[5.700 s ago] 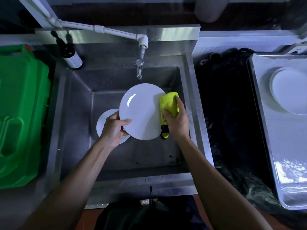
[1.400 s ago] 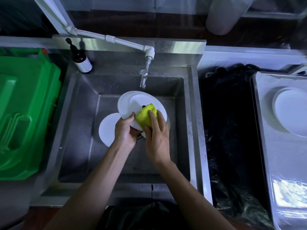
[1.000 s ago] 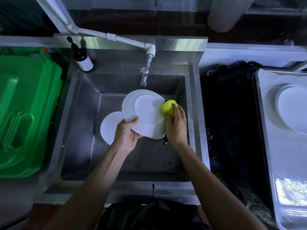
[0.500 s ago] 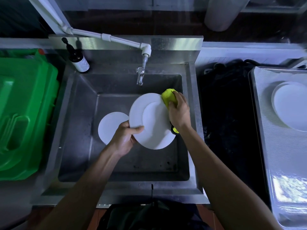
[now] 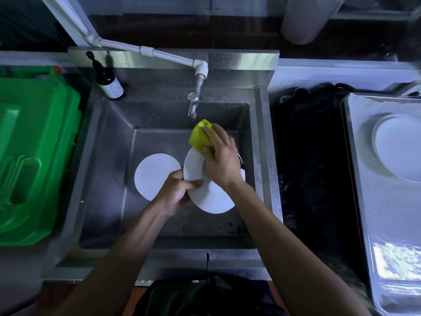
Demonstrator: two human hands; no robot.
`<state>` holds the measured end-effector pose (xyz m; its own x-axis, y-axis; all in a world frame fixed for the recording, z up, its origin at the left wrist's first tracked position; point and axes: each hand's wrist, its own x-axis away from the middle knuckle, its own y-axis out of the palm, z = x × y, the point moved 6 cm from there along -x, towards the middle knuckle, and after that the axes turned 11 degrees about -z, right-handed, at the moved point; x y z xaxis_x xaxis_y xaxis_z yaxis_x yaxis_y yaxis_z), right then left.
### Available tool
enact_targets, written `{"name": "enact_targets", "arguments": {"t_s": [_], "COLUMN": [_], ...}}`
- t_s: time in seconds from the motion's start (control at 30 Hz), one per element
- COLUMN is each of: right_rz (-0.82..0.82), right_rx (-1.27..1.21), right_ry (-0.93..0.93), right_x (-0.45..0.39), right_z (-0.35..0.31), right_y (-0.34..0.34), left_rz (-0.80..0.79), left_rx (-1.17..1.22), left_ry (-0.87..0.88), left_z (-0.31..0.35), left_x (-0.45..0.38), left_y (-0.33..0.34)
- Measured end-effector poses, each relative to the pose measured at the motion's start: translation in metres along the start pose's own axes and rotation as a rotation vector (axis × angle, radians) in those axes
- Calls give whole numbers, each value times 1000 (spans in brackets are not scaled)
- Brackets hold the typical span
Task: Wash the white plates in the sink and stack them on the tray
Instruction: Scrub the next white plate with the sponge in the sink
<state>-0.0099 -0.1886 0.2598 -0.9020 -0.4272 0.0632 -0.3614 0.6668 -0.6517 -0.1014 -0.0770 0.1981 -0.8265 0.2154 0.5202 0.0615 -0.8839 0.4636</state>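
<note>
A: What's the layout, big stuff first?

B: Steel sink takes up the middle. Green plastic container sits on its left. Metal tray is on the right edge, separated from the sink by a dark bag-like mass.

A: Plates?

B: Three visible. One white plate on the tray, in its far part. One flat on the sink floor, left of centre. The held plate is above the sink basin, tilted, just right of the floor plate, its edge overlapping it from this view.

A: Hands?

B: Left hand grips the held plate at its left rim, thumb on the upper face, fingers curled under. Right hand is closed around a yellow-green sponge, pressing it at the plate's far rim. The hand covers much of the plate's middle.

A: Tap?

B: White pipe runs in from the upper left to a metal faucet; spout ends right above the sponge. Can't tell if water is running.

A: Anything else?

B: Dark pump bottle with a white label, upright on the sink's back-left corner.
</note>
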Motion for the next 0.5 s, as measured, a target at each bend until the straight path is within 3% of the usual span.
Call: {"name": "enact_targets", "arguments": {"t_s": [0.3, 0.5], "right_rz": [-144, -95], "right_rx": [-13, 29], "right_ry": [-152, -182], "right_x": [23, 12], "right_z": [-18, -17], "right_y": [32, 25], "left_rz": [35, 56], "left_rx": [20, 11], "left_ry": [61, 63], "left_z": [3, 5], "left_x": [4, 7], "left_y": [-10, -16]}}
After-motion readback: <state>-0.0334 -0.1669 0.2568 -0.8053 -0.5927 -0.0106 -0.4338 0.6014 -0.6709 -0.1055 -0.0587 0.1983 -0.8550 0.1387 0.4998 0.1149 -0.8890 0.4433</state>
